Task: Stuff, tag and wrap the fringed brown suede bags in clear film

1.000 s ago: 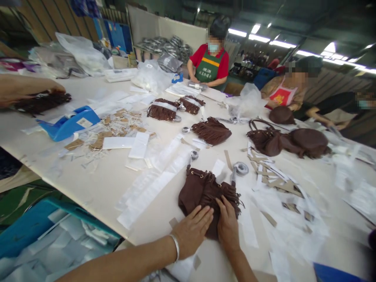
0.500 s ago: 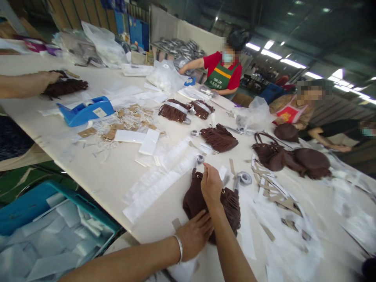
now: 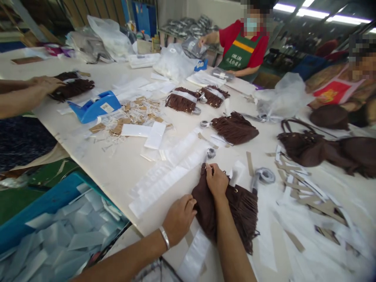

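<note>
A dark brown fringed handbag (image 3: 239, 211) lies on the table in front of me, with its smooth side to the left and its fringe spread to the right. My left hand (image 3: 179, 217), wearing a silver bracelet, is closed with its fingers curled at the bag's left edge. Higher up, my right hand (image 3: 217, 181) is closed on the bag's top edge, beside the strap end. A wrapped strap roll (image 3: 210, 153) sits just above that hand, and a second wrapped roll (image 3: 264, 176) rests by the bag's right top corner. My right forearm hides part of the bag.
Another fringed bag (image 3: 235, 128) lies farther up. Tags with strings (image 3: 133, 113) are heaped near a blue tape dispenser (image 3: 96, 107). A blue crate (image 3: 44, 203) of white packets stands at lower left. Another person's hands (image 3: 44, 86) touch a bag at left; a person in a green apron (image 3: 242, 55) works across.
My left hand has drawn back from the bag's middle to its left edge, its fingers now curled. My right hand stays at the top edge. The view has shifted.
</note>
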### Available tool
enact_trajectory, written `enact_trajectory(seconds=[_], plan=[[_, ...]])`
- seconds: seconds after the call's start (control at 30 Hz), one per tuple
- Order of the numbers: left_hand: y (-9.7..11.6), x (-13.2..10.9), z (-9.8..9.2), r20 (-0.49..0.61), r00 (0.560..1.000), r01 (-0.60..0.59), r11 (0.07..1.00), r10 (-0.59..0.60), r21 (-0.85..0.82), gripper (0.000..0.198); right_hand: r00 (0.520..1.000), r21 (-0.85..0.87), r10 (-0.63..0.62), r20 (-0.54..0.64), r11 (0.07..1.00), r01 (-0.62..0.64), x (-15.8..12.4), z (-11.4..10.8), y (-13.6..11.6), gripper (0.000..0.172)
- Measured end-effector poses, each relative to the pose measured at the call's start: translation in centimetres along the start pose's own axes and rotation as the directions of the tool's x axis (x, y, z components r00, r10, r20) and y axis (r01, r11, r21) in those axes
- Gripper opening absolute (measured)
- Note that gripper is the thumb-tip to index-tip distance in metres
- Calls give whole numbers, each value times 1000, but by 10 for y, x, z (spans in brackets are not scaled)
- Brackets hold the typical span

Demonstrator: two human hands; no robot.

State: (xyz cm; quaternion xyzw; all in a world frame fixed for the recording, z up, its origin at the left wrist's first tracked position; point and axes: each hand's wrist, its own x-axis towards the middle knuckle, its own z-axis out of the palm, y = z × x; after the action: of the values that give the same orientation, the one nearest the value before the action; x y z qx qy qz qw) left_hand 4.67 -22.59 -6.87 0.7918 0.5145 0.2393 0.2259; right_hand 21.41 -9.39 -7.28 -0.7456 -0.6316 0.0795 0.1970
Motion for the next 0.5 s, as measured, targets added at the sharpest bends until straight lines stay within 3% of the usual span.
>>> enact_trajectory(seconds=[0.2,0.3,0.43,0.5], plan=[[4,10,17,-106,980,178,982,-171,68,26,989,45,60,137,997,-67,14,-1,6,38],[5,9,20,-118,976,193,979,-185,60,21,985,45,87,150,994,-95,14,-8,3,37],[0,5,28,-194,965,150,978,-177,-145,20,988,35,109,109,993,-114,10,-17,-2,30],[-8,7,33,-221,937,205,937,-272,-283,16,990,43,122,75,991,-125,13,-14,-2,29]])
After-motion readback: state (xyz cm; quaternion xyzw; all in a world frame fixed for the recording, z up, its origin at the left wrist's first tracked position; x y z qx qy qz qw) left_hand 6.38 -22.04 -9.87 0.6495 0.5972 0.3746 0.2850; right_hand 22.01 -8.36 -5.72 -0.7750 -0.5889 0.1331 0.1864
